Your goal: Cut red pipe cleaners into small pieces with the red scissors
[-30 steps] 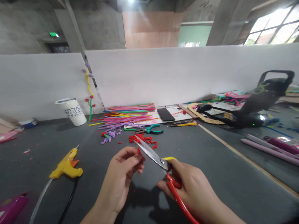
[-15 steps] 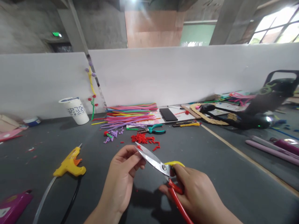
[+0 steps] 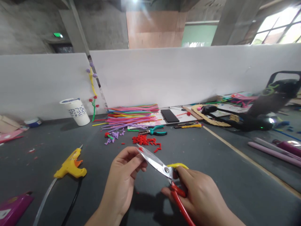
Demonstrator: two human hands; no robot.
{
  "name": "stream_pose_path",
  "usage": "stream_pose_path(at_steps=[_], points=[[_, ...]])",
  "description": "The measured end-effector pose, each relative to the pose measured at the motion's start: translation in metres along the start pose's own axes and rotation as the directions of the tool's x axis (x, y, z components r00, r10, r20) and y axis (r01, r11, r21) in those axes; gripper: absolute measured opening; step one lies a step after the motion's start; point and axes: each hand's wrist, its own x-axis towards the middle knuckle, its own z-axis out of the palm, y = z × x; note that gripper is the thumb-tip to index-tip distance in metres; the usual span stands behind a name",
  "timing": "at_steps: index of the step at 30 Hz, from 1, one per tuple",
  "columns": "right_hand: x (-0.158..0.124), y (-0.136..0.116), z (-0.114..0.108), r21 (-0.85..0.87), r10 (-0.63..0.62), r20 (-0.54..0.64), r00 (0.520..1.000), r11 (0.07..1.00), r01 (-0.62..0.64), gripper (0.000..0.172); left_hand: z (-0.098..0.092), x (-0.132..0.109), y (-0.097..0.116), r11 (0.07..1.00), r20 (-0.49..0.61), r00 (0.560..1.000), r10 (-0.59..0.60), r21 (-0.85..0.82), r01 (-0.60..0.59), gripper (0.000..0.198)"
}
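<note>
My right hand [image 3: 199,190] is wrapped around the handles of a pair of scissors [image 3: 154,162], one handle red and the other yellow. The blades point up and left, nearly closed together, with their tips at the fingers of my left hand [image 3: 128,172]. That hand is closed in a pinch on a small red fuzzy piece [image 3: 140,149], which shows right by the blade tips; the fingers and blades partly cover it. Beyond the tips lies a heap of cut red pipe cleaner pieces [image 3: 142,140]. Left of that heap are purple pieces [image 3: 114,136].
A yellow glue gun [image 3: 70,164] lies left of my hands, its cable running forward. Farther back are teal-handled pliers [image 3: 156,131], a bundle of pipe cleaners [image 3: 131,116], a black phone [image 3: 169,115], a utility knife [image 3: 188,125] and a white cup [image 3: 78,113]. A white partition [image 3: 164,75] stands behind.
The scissors and my right hand have shifted very slightly right and down. My left hand keeps its pinch in almost the same place.
</note>
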Motion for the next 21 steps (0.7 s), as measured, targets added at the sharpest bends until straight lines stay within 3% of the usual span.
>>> stream_pose_path(at_steps=[21], points=[[-0.0007, 0.0014, 0.0027, 0.001, -0.042, -0.036, 0.998, 0.999, 0.042, 0.035, -0.0018, 0.0006, 0.0003, 1.0, 0.021, 1.0, 0.0, -0.016, 0.0, 0.005]])
